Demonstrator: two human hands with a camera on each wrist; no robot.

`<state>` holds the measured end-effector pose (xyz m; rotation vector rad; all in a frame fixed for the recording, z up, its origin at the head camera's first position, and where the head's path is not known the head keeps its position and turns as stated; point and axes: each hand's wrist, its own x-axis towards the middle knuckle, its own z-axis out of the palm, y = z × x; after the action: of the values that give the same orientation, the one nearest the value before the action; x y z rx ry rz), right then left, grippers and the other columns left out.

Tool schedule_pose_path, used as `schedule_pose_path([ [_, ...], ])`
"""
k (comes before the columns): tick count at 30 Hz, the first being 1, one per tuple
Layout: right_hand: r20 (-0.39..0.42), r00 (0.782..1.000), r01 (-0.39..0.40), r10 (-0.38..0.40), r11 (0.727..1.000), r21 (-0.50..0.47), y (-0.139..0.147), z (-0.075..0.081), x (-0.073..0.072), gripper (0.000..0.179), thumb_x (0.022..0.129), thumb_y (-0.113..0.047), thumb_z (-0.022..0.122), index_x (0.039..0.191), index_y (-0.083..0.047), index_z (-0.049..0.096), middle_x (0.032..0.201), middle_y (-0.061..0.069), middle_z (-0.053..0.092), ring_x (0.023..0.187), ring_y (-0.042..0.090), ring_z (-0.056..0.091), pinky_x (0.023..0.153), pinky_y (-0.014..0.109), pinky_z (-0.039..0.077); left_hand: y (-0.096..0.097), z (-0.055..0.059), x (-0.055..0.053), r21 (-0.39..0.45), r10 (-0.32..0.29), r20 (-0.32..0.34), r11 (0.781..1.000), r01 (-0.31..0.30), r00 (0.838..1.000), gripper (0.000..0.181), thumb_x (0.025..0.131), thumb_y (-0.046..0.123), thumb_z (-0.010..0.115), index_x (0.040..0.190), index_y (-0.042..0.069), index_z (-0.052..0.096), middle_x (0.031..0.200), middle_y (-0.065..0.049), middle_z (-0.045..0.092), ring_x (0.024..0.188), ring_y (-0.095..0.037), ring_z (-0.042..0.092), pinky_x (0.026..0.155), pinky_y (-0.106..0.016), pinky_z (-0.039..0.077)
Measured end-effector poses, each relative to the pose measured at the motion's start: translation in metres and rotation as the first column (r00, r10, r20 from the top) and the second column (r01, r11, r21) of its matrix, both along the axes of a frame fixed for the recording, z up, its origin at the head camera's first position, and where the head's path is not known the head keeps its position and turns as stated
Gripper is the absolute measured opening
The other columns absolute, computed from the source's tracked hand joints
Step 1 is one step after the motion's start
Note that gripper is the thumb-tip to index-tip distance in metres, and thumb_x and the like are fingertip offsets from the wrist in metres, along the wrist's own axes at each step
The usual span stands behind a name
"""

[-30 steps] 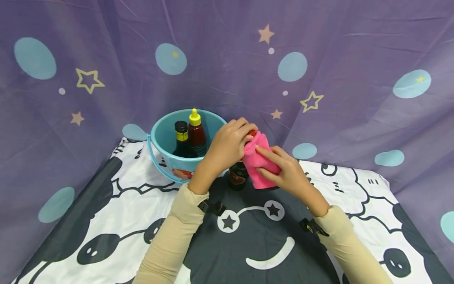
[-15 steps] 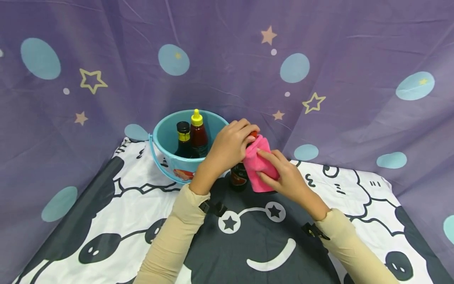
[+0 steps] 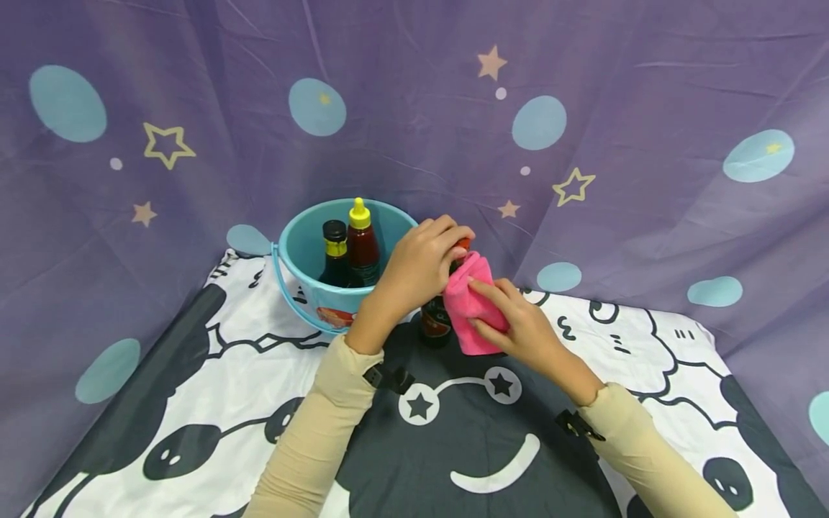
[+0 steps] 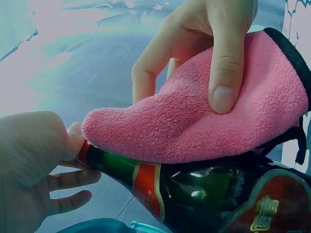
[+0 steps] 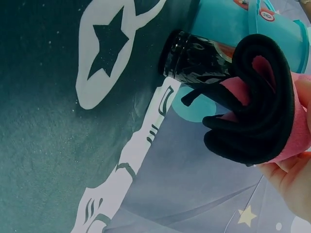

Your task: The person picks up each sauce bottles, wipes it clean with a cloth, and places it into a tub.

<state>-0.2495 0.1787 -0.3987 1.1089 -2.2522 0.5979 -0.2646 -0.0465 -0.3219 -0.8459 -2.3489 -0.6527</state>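
A dark green glass bottle (image 4: 194,194) with a red cap and red-gold labels stands tilted right of the bucket. My left hand (image 3: 414,262) grips it at the top, fingers around the red cap (image 4: 83,151). In my right hand (image 3: 527,327) is a folded pink cloth (image 3: 471,306), pinched between thumb and fingers and lying against the bottle's neck and shoulder. Black edging (image 5: 286,97) trims the cloth, visible in the right wrist view. The bottle's base (image 5: 177,56) is close to the dark sheet; the cloth hides much of its side in the head view.
Left of the bottle stands a light blue bucket (image 3: 307,277) with its handle down. Inside are a black-capped dark bottle (image 3: 335,262) and a yellow-tipped squeeze bottle (image 3: 363,248). A printed sheet (image 3: 259,388) covers the surface; a purple curtain (image 3: 414,108) hangs behind.
The pink cloth and my right hand have slid a little down along the bottle, uncovering more of its neck below the cap. My left hand keeps its hold on the top.
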Motion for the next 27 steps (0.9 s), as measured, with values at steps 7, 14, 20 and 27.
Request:
schedule_pose_path([
  [7,0.008,1.0,-0.001,0.001,1.0,0.001,-0.0005,0.0005,0.0024,0.065,0.078,-0.012,0.085,0.138,-0.012,0.06,0.103,0.012,0.058,0.071,0.013,0.048,0.056,0.029,0.045,-0.0003,-0.001,-0.0007,0.005,-0.004,-0.003,1.0,0.004,1.0,0.026,0.101,0.021,0.061,0.121,0.008,0.071,0.108,-0.007,0.068,0.093,-0.024,0.06,0.086,-0.033,0.054],
  [14,0.02,1.0,0.007,-0.007,1.0,0.005,-0.0007,0.0026,0.005,0.065,0.079,-0.012,0.086,0.139,-0.013,0.06,0.102,0.011,0.058,0.071,0.013,0.048,0.057,0.028,0.044,0.0001,-0.0003,0.0002,-0.002,0.003,0.008,1.0,-0.003,1.0,0.026,0.101,0.021,0.061,0.121,0.009,0.071,0.109,-0.006,0.067,0.094,-0.024,0.061,0.087,-0.033,0.054],
  [20,0.033,0.999,0.021,-0.022,1.0,0.018,-0.0009,0.002,0.008,0.063,0.079,-0.012,0.086,0.137,-0.014,0.061,0.102,0.011,0.06,0.071,0.013,0.049,0.056,0.028,0.046,0.0002,-0.0004,0.0006,-0.006,0.004,0.017,1.0,-0.004,1.0,0.025,0.101,0.019,0.062,0.121,0.009,0.071,0.109,-0.006,0.067,0.094,-0.024,0.06,0.088,-0.033,0.054],
  [27,0.043,0.999,0.027,-0.028,0.999,0.025,-0.0005,0.0016,0.009,0.061,0.079,-0.012,0.085,0.136,-0.015,0.063,0.104,0.009,0.061,0.074,0.014,0.052,0.059,0.03,0.047,-0.0004,-0.001,-0.0007,-0.007,0.005,0.007,1.0,-0.005,1.0,0.023,0.102,0.019,0.061,0.12,0.01,0.071,0.107,-0.005,0.067,0.094,-0.024,0.06,0.088,-0.033,0.053],
])
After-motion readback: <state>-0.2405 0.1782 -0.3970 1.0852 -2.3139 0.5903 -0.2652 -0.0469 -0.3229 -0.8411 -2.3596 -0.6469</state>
